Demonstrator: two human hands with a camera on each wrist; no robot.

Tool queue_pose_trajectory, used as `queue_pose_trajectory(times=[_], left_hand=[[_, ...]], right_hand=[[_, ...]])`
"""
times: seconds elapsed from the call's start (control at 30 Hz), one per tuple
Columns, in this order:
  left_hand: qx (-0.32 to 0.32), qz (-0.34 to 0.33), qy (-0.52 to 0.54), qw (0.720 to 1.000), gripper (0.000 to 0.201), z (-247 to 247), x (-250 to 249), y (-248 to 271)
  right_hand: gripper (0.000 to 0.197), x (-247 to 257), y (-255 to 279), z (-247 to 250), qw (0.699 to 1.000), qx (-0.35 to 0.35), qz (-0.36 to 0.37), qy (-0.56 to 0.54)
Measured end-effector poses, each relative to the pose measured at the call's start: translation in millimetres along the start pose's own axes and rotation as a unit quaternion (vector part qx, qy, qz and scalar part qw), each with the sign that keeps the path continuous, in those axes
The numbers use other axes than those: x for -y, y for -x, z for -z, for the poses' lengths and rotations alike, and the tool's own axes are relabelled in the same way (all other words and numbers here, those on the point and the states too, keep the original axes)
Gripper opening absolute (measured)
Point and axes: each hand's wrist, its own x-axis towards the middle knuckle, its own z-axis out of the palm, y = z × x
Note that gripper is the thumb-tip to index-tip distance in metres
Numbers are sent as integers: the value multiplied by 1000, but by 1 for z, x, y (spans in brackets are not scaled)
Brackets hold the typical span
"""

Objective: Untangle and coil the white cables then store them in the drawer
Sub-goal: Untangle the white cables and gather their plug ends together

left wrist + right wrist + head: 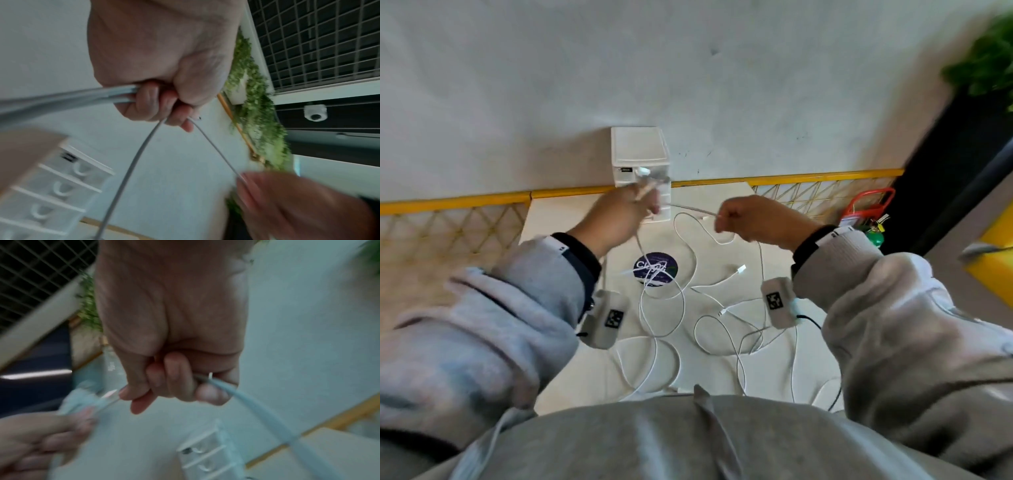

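Cable (690, 208) runs taut between my two hands above the far part of the table (726, 373). My left hand (616, 219) is closed in a fist around several turns of this white cable; in the left wrist view the fingers (148, 104) curl fully over the bundled strands, and two strands leave the fist downward. My right hand (748, 219) is also closed: thumb and fingers pinch the same cable, which then trails out behind the hand toward the table. The right wrist view is blurred, but the curled fingers (174, 378) on the cable are plain.

The remaining white cables (671, 318) lie loose and overlapping across the middle and near part of the table, with one plug (739, 269) resting near the centre. Some loops cross a round dark sticker (655, 268) on the table.

The white drawer unit (640, 161) stands at the far edge of the table, against the wall (688, 68), just behind my left hand. Its drawers look closed in both wrist views.
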Motion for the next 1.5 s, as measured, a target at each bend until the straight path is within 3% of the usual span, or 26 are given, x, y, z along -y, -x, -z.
queue_pose_trajectory(times=[0.13, 0.23, 0.3, 0.4, 0.5, 0.57, 0.7, 0.8, 0.87, 0.97, 1.03, 1.1, 1.17, 1.23, 1.3, 1.37, 1.5], left_hand=[[-222, 135, -71, 963, 46, 66, 55, -21], [-252, 149, -71, 954, 51, 78, 69, -22], [-221, 96, -85, 967, 44, 54, 50, -18], [-91, -16, -36, 995, 29, -2, 2, -3], [65, -42, -44, 996, 26, -42, -17, 6], [74, -35, -55, 995, 32, -42, -12, 2], [-82, 57, -25, 995, 29, 11, 29, -20], [-230, 134, -94, 959, 41, 63, 68, -33], [-295, 216, -74, 928, 47, 87, 85, -37], [-336, 172, -68, 924, 57, 87, 97, -43], [-313, 89, -45, 945, 48, 61, 70, -35], [-217, 10, -35, 975, 34, 20, 34, -24], [-85, -16, 6, 996, 30, -20, -3, -7], [42, -16, 32, 998, 27, -51, -19, 5], [96, -17, -10, 995, 31, -62, -16, 6], [65, 5, -6, 998, 33, -54, -6, 0], [-113, 92, 27, 989, 38, -3, 26, -27]], right_hand=[[17, -83, 16, 14, 988, -50, -144, 4], [20, -105, 20, 13, 987, -33, -152, -38], [26, -85, 14, 4, 993, -27, -111, -23], [19, -24, 3, -11, 1000, -8, -18, 20], [18, 14, -4, -14, 999, 8, 38, 33], [15, 9, -4, -8, 999, 7, 31, 30], [17, -48, 13, 15, 997, -2, -73, 13], [15, -97, 31, 27, 987, 0, -154, 44], [15, -121, 40, 29, 982, 2, -186, 25], [25, -124, 42, 21, 984, -10, -171, -50], [22, -96, 37, 10, 990, -3, -133, -49], [20, -62, 28, -1, 995, 12, -81, -56], [19, -32, 17, -9, 997, 20, -45, -64], [18, -12, 8, -13, 996, 12, -18, -83], [14, -10, 4, -11, 997, 7, -13, -69], [12, -25, 6, -3, 998, 15, -28, -48], [16, -85, 18, 12, 996, 32, -83, -24]])
